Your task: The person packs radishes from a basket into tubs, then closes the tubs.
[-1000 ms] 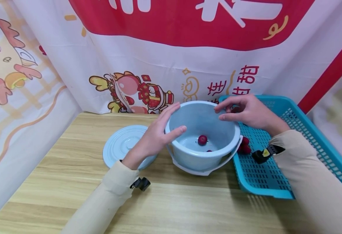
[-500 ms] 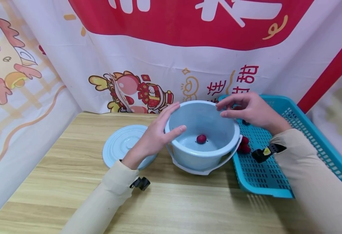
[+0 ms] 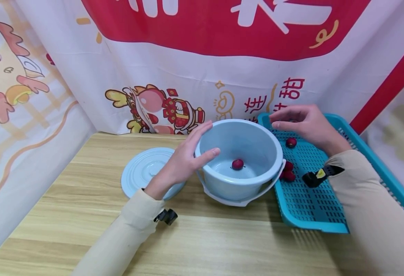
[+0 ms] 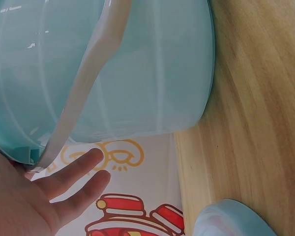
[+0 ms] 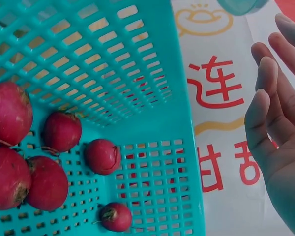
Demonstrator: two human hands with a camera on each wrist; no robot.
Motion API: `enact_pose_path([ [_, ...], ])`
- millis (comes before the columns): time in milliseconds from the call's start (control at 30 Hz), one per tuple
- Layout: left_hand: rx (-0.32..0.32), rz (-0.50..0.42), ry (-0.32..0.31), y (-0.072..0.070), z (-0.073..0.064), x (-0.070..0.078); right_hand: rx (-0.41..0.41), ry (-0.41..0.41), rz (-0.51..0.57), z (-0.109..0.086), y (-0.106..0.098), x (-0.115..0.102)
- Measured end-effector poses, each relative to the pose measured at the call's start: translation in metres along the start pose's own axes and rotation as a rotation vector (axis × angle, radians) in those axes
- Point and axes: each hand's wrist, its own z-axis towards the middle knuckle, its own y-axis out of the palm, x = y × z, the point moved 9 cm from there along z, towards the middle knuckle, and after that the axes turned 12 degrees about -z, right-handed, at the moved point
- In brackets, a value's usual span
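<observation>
Small round red radish (image 3: 291, 142) seen on the floor of the blue-green perforated plastic basket (image 3: 288, 216), below the right hand (image 3: 307, 125), the nearer one; fingers loosely bent, thumb apart, nothing held. No clear long axis. Light-blue plastic bucket (image 3: 234, 189) touched by left hand (image 3: 190, 158), fingers extended.

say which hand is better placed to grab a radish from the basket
Probably the right hand: it holds nothing and hovers at the teal basket, near its red radishes. The left hand is at the blue bucket, on the side away from the basket.
</observation>
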Motion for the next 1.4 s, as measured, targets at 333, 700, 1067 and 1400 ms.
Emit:
enact_pose_path([
  [333,-0.003,-0.011,0.007,0.001,0.0,0.001,-0.009,0.052,-0.02,0.001,-0.001,0.013],
  [700,-0.001,-0.011,0.001,0.001,0.0,-0.001,-0.027,0.133,-0.066,0.006,-0.001,0.029],
  [1067,-0.002,-0.017,0.012,0.002,0.0,0.001,-0.039,0.172,-0.082,0.008,-0.001,0.038],
  [1400,0.003,-0.017,0.011,0.001,0.0,-0.001,-0.065,0.185,-0.106,0.011,0.004,0.04],
])
